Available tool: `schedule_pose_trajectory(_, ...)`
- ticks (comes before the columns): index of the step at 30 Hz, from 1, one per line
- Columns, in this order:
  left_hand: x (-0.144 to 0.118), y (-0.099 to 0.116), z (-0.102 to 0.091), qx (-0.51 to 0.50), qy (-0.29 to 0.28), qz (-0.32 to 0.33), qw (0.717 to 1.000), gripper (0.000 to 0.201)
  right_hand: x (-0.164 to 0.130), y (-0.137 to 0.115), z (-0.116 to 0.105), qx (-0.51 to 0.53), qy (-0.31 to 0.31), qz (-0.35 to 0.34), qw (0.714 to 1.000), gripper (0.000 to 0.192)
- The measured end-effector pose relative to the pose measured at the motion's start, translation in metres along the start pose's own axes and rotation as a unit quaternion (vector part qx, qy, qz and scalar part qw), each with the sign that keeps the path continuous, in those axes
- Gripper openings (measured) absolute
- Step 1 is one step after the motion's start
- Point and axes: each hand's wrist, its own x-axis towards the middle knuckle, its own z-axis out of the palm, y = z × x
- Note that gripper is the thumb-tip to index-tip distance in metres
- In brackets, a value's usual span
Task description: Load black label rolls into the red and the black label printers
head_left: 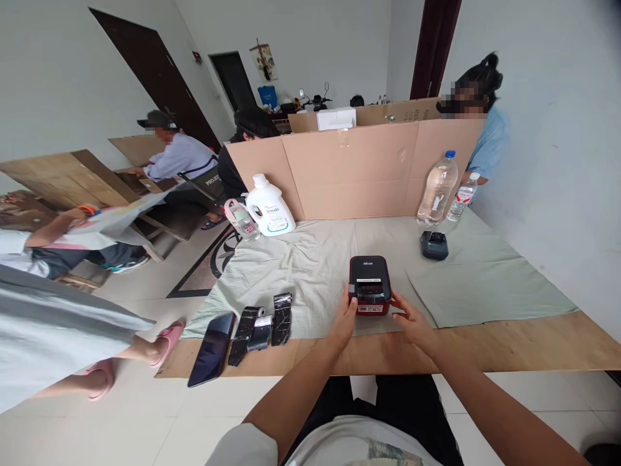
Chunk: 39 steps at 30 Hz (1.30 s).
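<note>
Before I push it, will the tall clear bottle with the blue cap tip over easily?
Probably yes. The tall clear bottle is narrow and upright, so a push near the top may topple it. It looks mostly empty, so likely light. It stands on wrinkled grey cloth, which may catch its base.

Wooden table — pale cloth, phone, label printer atop.
</note>
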Motion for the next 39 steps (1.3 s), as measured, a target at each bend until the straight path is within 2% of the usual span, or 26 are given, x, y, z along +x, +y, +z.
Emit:
schedule_pose_trajectory(2, 0.001, -0.001, -0.005, -0.007, 0.007, -0.004, 1.000, 0.054, 0.001, 0.002, 0.004, -0.005, 0.037, -0.005, 0.999, 0.050)
schedule_pose_trajectory(4, 0.007, 0.001, -0.008, -0.018, 0.021, -0.019, 0.999, 0.050, 0.010, 0.002, 0.009, -0.022, 0.099, -0.005, 0.995, 0.046)
schedule_pose_trajectory(6, 0.017, 0.005, -0.010, -0.030, 0.041, -0.026, 0.998, 0.048, 0.023, -0.001, 0.016, -0.041, 0.158, -0.004, 0.987, 0.050)
schedule_pose_trajectory(8, 0.029, 0.011, -0.010, -0.037, 0.039, -0.023, 0.998, 0.047, 0.037, -0.004, 0.026, -0.064, 0.187, -0.007, 0.980, 0.055)
schedule_pose_trajectory(12, 0.052, 0.021, -0.013, -0.024, -0.038, 0.014, 0.999, 0.054, 0.049, -0.002, 0.049, -0.116, 0.207, -0.057, 0.970, 0.065)
schedule_pose_trajectory(16, 0.063, 0.017, -0.018, -0.019, -0.088, 0.021, 0.996, 0.054, 0.042, 0.008, 0.063, -0.107, 0.234, -0.073, 0.964, 0.068)
schedule_pose_trajectory(20, 0.066, 0.009, -0.016, -0.072, -0.084, 0.003, 0.994, 0.056, 0.035, 0.016, 0.069, -0.063, 0.251, -0.056, 0.964, 0.069)
schedule_pose_trajectory(26, 0.071, 0.011, -0.013, -0.125, -0.090, -0.010, 0.988, 0.065, 0.038, 0.029, 0.074, -0.103, 0.287, -0.097, 0.947, 0.066)
schedule_pose_trajectory(32, 0.067, 0.018, -0.013, -0.183, -0.111, -0.047, 0.976, 0.086, 0.041, 0.044, 0.075, -0.111, 0.305, -0.151, 0.934, 0.066)
schedule_pose_trajectory(35, 0.065, 0.018, -0.013, -0.191, -0.112, -0.046, 0.974, 0.080, 0.043, 0.050, 0.074, -0.106, 0.309, -0.171, 0.930, 0.065)
schedule_pose_trajectory(39, 0.069, 0.019, -0.017, -0.137, -0.122, -0.043, 0.982, 0.068, 0.045, 0.053, 0.072, -0.109, 0.303, -0.191, 0.927, 0.064)
